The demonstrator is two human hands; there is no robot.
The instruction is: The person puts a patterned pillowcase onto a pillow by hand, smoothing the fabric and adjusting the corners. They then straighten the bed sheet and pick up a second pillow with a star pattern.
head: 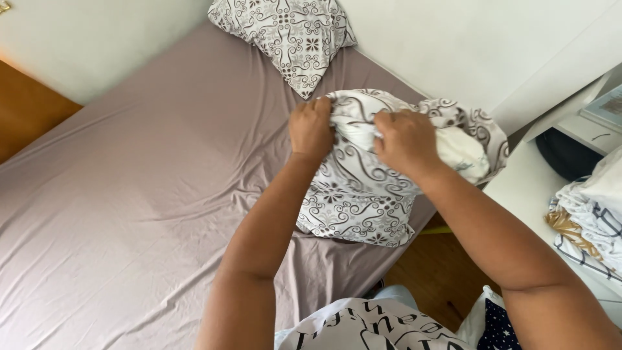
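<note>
Gripping patterned pillowcase point(353, 194) w/ both fists: our left hand point(311, 128) & right hand point(405, 141) clenched on bunched top edge, fabric inside fingers, above bed sheet point(142, 194).

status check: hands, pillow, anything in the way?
Left hand and right hand both gripping patterned pillowcase, white pillow half in. Second pillow apart on bed sheet. Nothing blocking.

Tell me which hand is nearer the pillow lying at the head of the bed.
Left. The left hand sits just below that pillow; the right hand is further off to the side.
</note>
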